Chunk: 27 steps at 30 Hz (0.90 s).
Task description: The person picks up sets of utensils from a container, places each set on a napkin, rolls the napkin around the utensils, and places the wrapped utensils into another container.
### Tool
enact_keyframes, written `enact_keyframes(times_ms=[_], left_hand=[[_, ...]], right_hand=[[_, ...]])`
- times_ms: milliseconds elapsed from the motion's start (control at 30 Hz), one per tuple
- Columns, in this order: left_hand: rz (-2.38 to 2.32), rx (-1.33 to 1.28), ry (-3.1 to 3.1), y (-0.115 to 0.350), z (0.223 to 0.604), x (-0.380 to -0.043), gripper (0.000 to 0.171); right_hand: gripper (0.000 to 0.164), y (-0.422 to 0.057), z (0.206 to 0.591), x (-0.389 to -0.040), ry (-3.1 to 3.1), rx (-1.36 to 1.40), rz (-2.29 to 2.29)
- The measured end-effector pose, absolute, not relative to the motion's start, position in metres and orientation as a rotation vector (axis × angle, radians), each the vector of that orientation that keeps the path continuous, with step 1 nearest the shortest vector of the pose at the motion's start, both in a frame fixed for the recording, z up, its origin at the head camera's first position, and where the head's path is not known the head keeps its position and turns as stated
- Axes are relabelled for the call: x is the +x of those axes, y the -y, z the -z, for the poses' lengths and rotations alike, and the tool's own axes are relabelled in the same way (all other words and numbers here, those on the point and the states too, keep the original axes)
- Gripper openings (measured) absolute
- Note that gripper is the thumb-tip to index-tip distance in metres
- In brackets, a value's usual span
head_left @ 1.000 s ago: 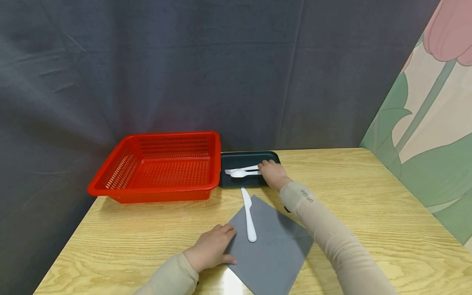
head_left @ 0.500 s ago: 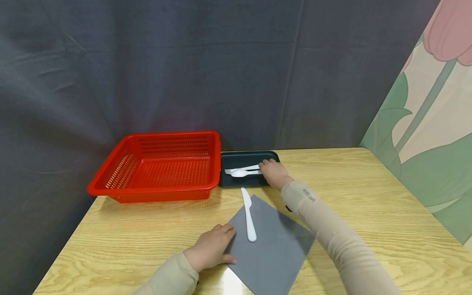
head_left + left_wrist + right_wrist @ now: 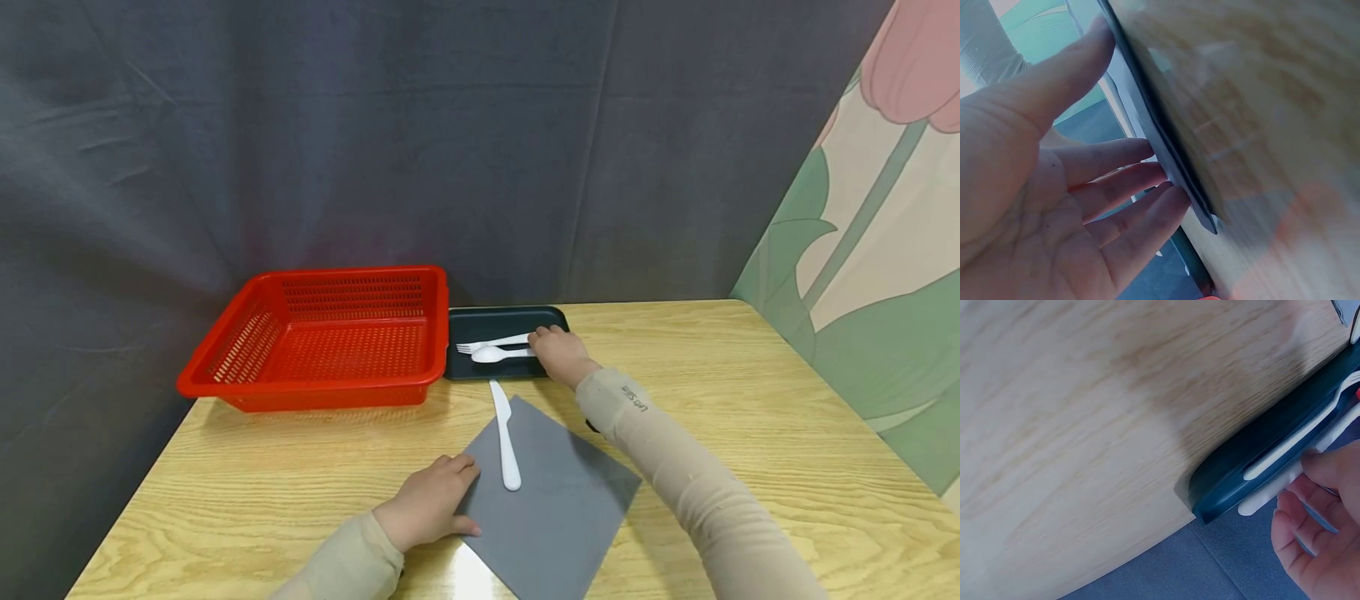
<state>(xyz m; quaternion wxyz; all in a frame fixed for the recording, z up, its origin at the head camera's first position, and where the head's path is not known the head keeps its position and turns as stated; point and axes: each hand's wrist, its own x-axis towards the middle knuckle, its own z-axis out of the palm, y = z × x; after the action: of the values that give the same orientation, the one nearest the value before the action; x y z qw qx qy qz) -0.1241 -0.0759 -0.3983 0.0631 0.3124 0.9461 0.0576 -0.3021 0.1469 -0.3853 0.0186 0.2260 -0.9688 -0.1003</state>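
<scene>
A dark tray [image 3: 510, 321] stands at the back of the wooden table, with a white fork [image 3: 480, 345] and a white spoon [image 3: 491, 355] at it. My right hand [image 3: 558, 354] is over the tray's right end, thumb and fingertips pinching the spoon's handle [image 3: 1275, 490]. Beside that handle the fork [image 3: 1294, 444] lies along the tray. My left hand [image 3: 431, 508] rests at the left corner of a grey napkin [image 3: 555, 517], fingers extended, the tips touching its edge [image 3: 1166, 150]. A white knife [image 3: 507, 450] lies across the napkin's upper left side, its blade past the edge.
A red perforated basket [image 3: 337, 387] stands left of the tray, close against it. Behind the table hangs a dark curtain [image 3: 420, 150]. A wall with a flower print [image 3: 877, 275] borders the right side.
The right hand has shifted slightly to the right, and the spoon has moved a little with it. The left hand, napkin and knife have stayed in place.
</scene>
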Motion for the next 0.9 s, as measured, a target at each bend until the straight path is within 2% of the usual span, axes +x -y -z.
enact_keyframes(times_ms=[900], left_hand=[[-0.181,0.939,-2.852,0.0759,0.3973,-0.1241,0.071]], right_hand=[[0.024,-0.1501,0.3811,-0.2954,2.967,0.730,0.291]])
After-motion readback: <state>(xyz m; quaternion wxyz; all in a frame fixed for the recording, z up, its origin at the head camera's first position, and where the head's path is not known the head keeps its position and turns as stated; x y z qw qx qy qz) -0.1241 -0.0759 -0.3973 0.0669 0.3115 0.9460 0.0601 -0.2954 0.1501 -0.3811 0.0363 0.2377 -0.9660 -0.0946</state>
